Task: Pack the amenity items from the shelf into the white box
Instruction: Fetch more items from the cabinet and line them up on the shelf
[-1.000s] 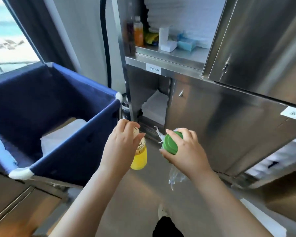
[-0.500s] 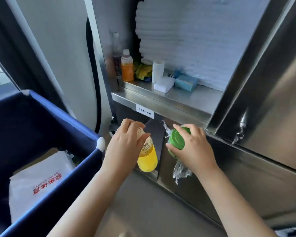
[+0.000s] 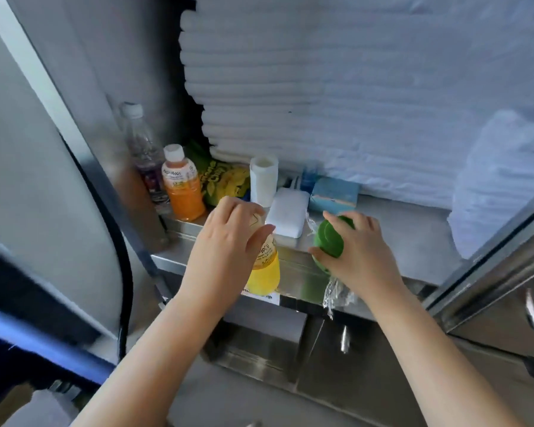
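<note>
My left hand grips a yellow drink bottle by its top, just in front of the steel shelf. My right hand holds a green-lidded container wrapped in clear plastic film that hangs below it. Both hands hover at the shelf's front edge. On the shelf stand an orange drink bottle, a clear water bottle, a yellow-green snack bag, a white roll, a flat white box and a blue box.
A tall stack of folded white towels fills the back of the shelf, with a white bag at the right. An open steel cabinet door stands at the right. Closed steel doors lie below. The blue cart's edge is at the left.
The view has moved from the blue cart up to the shelf. Both hands, still holding the yellow bottle and the green-lidded container, have risen to the shelf's front edge.
</note>
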### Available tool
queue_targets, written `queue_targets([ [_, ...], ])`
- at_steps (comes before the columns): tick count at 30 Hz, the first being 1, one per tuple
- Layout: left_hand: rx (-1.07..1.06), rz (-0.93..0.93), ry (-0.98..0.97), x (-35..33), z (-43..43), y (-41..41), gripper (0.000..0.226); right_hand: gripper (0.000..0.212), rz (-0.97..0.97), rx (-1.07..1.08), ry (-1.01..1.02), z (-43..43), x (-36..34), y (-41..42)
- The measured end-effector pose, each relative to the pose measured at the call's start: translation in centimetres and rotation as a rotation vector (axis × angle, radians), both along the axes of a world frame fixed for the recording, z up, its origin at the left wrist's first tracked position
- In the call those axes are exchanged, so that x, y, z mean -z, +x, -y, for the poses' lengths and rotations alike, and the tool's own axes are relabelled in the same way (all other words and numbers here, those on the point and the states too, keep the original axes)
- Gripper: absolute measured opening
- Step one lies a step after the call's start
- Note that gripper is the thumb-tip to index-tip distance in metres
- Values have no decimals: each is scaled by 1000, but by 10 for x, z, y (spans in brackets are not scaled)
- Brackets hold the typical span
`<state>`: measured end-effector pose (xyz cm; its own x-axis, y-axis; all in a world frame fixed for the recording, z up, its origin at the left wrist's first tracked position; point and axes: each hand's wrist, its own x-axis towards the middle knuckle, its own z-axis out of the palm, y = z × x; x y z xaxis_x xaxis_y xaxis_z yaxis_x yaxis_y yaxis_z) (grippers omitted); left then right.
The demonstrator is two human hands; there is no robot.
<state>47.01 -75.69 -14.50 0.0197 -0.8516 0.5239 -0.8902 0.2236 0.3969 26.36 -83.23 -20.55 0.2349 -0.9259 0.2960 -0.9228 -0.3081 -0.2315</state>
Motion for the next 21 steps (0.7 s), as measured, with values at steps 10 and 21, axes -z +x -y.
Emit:
queue_targets([
  [10,58,14,-23,4,63,31,32,77,90,26,29,24,4,12],
  [21,55,14,-153,1,87,52,30,43,370,-104,149,7,-12,-32],
])
